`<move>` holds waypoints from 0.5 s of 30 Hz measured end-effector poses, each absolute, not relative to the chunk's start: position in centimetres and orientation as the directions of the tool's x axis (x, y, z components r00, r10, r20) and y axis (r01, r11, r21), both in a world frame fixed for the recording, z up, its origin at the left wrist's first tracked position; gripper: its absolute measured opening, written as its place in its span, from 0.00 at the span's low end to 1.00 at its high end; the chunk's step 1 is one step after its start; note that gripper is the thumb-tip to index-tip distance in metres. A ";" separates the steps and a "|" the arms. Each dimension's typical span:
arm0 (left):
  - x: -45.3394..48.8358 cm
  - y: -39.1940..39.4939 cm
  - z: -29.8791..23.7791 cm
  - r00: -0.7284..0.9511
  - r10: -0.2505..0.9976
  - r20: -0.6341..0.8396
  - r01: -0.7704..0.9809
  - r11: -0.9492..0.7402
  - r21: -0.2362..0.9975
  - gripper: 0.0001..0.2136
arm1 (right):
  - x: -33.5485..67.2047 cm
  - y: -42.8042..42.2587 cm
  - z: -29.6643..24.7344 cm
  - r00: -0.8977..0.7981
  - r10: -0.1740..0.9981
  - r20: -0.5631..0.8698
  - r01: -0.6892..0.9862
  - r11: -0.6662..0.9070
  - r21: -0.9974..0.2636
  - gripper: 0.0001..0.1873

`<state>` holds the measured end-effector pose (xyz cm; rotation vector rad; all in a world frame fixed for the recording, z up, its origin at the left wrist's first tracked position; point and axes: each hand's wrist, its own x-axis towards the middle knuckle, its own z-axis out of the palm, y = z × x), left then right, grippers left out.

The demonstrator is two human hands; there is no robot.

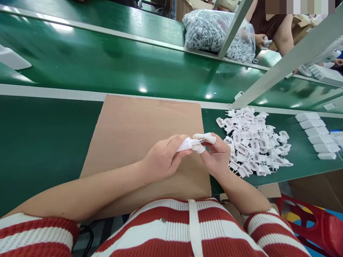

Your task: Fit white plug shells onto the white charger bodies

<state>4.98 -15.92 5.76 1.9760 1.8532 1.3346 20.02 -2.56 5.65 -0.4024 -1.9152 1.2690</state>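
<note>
Above the cardboard sheet (144, 121), my left hand (164, 155) is closed around the body of a white two-pin plug (185, 144). The metal pins of this plug point right, toward my right hand (218, 153). White covers sit on the thumb and forefinger of that hand, and these fingers pinch the pin end. To the right, close by my right hand, lies a heap of loose white plug parts (254, 142). Some of them show pins and others an oval opening.
Several white boxes (317, 135) form a row at the right. Beyond the table's edge strip runs a green conveyor belt (120, 60), crossed by a slanting metal post (268, 82). A clear bag of grey-white parts (206, 32) stands across it, near another person's hand. A red stool (316, 228) is at lower right.
</note>
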 end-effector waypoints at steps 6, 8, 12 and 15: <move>5.0 -15.7 5.8 -0.121 0.838 0.533 0.679 -0.322 0.660 0.13 | 20.4 -3.1 6.0 -0.609 0.610 0.507 -0.164 0.528 -0.833 0.17; 4.8 -15.3 5.6 -0.108 0.832 0.544 0.578 -0.393 0.715 0.13 | 20.6 -3.2 6.2 -0.601 0.582 0.547 -0.163 0.581 -0.797 0.18; 4.9 -15.0 5.6 -0.152 0.844 0.514 0.372 -0.433 0.821 0.14 | 20.7 -3.4 6.2 -0.634 0.553 0.541 -0.177 0.578 -0.797 0.34; 5.2 -15.3 6.0 -0.181 0.841 0.510 0.265 -0.458 0.849 0.14 | 20.7 -3.4 6.1 -0.633 0.509 0.583 -0.180 0.636 -0.750 0.29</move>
